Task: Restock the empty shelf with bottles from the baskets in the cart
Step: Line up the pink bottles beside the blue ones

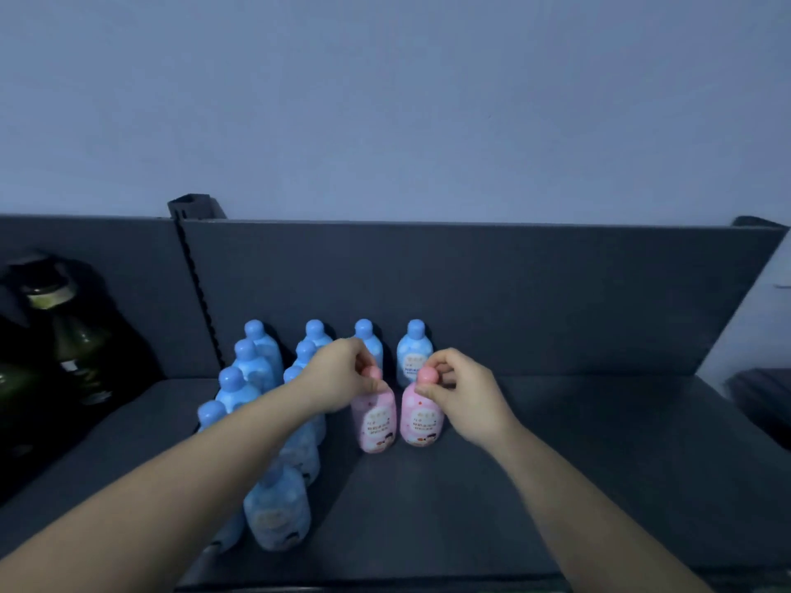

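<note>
dim grey shelf [556, 464] under a pale wall carries the whole scene. the left hand [342, 374] has its fingers [364, 362] curled round the pink cap of the left pink bottle [376, 423], and the right hand [464, 393] pinches the cap of the right pink bottle [421, 421] in the same way. both bottles look upright on the shelf, just beside each other with a narrow gap, though the blur leaves it unclear whether their bases are fully down. to finish this step well, i judge it best to settle each base flat, turn the labels to the front, and release by lifting the fingers straight up so neither cap is dragged sideways. directly behind stand the back-row blue bottles [413, 353], near enough that a push backward could knock them. to the left the blue bottles [278, 507] stand in close files, and the left forearm crosses right above them, so drawing that arm away low risks toppling one. farther left, past the slotted upright [197, 288], sit dark green bottles [72, 336]. the shelf runs on to the right of the pink pair. cart and baskets are out of view.
</note>
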`<state>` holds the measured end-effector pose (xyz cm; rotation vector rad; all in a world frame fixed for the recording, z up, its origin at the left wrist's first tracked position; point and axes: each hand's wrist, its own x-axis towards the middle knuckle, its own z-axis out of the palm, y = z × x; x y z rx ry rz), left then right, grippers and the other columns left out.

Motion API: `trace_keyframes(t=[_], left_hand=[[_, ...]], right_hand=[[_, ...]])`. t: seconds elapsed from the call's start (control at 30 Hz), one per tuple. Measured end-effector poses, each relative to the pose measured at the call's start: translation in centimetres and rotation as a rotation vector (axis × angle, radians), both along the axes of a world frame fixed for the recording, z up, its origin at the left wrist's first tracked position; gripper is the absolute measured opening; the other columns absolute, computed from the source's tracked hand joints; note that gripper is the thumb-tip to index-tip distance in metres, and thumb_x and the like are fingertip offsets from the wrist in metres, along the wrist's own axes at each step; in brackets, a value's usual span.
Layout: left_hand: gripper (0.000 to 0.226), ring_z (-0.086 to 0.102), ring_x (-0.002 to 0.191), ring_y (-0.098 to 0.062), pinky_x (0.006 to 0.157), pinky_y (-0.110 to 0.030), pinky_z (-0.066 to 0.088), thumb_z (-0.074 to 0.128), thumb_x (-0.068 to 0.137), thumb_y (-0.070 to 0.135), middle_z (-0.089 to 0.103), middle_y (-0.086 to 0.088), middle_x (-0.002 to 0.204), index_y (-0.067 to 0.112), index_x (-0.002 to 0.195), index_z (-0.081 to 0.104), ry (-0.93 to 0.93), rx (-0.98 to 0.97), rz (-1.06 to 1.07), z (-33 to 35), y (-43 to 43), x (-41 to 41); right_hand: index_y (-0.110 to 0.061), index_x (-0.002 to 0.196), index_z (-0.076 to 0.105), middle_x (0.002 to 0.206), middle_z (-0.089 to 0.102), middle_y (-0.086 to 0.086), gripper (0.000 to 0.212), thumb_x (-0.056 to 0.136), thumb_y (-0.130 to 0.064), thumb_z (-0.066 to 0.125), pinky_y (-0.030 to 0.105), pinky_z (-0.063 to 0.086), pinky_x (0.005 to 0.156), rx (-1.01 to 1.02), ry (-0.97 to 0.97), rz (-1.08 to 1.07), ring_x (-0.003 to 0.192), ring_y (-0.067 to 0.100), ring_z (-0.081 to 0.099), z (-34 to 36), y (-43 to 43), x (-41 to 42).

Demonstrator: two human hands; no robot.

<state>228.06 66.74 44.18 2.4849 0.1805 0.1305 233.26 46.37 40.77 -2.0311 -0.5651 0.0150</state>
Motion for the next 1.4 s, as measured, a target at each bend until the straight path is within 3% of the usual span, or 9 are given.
trace_keyframes(t=[0.1,0.23,0.43,0.67,0.77,0.93,1.17,1.33,1.4], left_hand=[[0.028,0.059,0.074,-0.006,0.059,-0.010,0.038,0.081,0.078,0.031,0.064,0.010,0.080,0.015,0.090,0.063,0.052,0.047,0.004,0.4,0.1,-0.2],[0.019,0.061,0.082,-0.011,0.065,-0.017,0.041,0.075,0.079,0.023,0.066,0.009,0.086,0.014,0.091,0.063,0.041,0.154,0.003,0.5,0.2,0.0],[0.013,0.064,0.087,-0.014,0.081,-0.031,0.053,0.069,0.083,0.020,0.068,0.005,0.090,0.015,0.091,0.061,0.030,0.150,0.063,0.0,0.6,0.8],[0.016,0.058,0.083,-0.017,0.067,-0.025,0.043,0.065,0.082,0.019,0.065,0.004,0.090,0.023,0.079,0.050,0.018,0.144,0.089,-0.4,1.7,2.5],[0.014,0.060,0.086,-0.017,0.076,-0.034,0.053,0.066,0.080,0.020,0.065,0.006,0.091,0.023,0.081,0.052,0.025,0.128,0.091,-0.4,2.0,2.9],[0.016,0.060,0.087,-0.016,0.083,-0.037,0.053,0.066,0.083,0.020,0.064,0.007,0.089,0.019,0.087,0.051,0.014,0.153,0.083,-0.9,2.0,3.4],[0.015,0.060,0.087,-0.014,0.065,-0.022,0.040,0.063,0.087,0.018,0.066,0.003,0.096,0.016,0.093,0.050,0.013,0.186,0.066,-0.7,1.9,4.0],[0.017,0.061,0.088,-0.016,0.083,-0.038,0.053,0.066,0.083,0.022,0.065,0.004,0.093,0.020,0.087,0.050,0.042,0.175,0.062,-0.6,2.3,4.3],[0.019,0.061,0.088,-0.016,0.084,-0.041,0.054,0.068,0.082,0.024,0.063,0.007,0.090,0.024,0.082,0.049,0.043,0.174,0.071,-0.5,2.4,4.3]], right_hand=[[-0.023,0.093,0.063,0.097,0.068,-0.007,0.022,0.081,-0.011,0.077,0.013,0.047,0.079,0.024,-0.006,0.018,0.090,0.001,0.064,-0.6,0.2,0.4],[-0.033,0.089,0.059,0.101,0.064,-0.010,0.027,0.083,-0.011,0.073,0.021,0.050,0.085,-0.007,-0.028,0.050,0.093,0.001,0.062,-0.8,0.6,0.7],[-0.026,0.098,0.054,0.104,0.057,-0.010,0.020,0.087,-0.015,0.067,0.024,0.047,0.081,-0.118,-0.091,0.070,0.091,0.002,0.058,-1.0,0.7,1.0],[-0.021,0.098,0.052,0.103,0.058,-0.006,0.013,0.092,-0.014,0.061,0.023,0.044,0.078,-0.133,-0.104,0.082,0.092,0.006,0.057,-0.9,1.5,2.7],[-0.022,0.099,0.052,0.103,0.058,-0.006,0.016,0.091,-0.010,0.061,0.021,0.042,0.077,-0.107,-0.079,0.090,0.093,0.004,0.056,-1.0,1.8,3.3],[-0.025,0.099,0.053,0.105,0.058,-0.008,0.021,0.091,-0.007,0.060,0.020,0.042,0.080,-0.078,-0.046,0.089,0.096,0.005,0.056,-1.2,2.2,3.7],[-0.030,0.101,0.049,0.111,0.057,-0.005,0.027,0.092,-0.007,0.059,0.027,0.045,0.088,-0.090,-0.039,0.072,0.102,0.010,0.057,-1.6,2.7,4.4],[-0.031,0.109,0.047,0.118,0.056,-0.004,0.029,0.093,-0.009,0.059,0.030,0.046,0.095,-0.107,-0.024,0.068,0.108,0.012,0.056,-1.6,2.8,4.5],[-0.031,0.111,0.046,0.120,0.056,-0.005,0.030,0.094,-0.010,0.059,0.030,0.045,0.096,-0.107,-0.017,0.065,0.109,0.012,0.056,-1.6,2.8,4.5]])
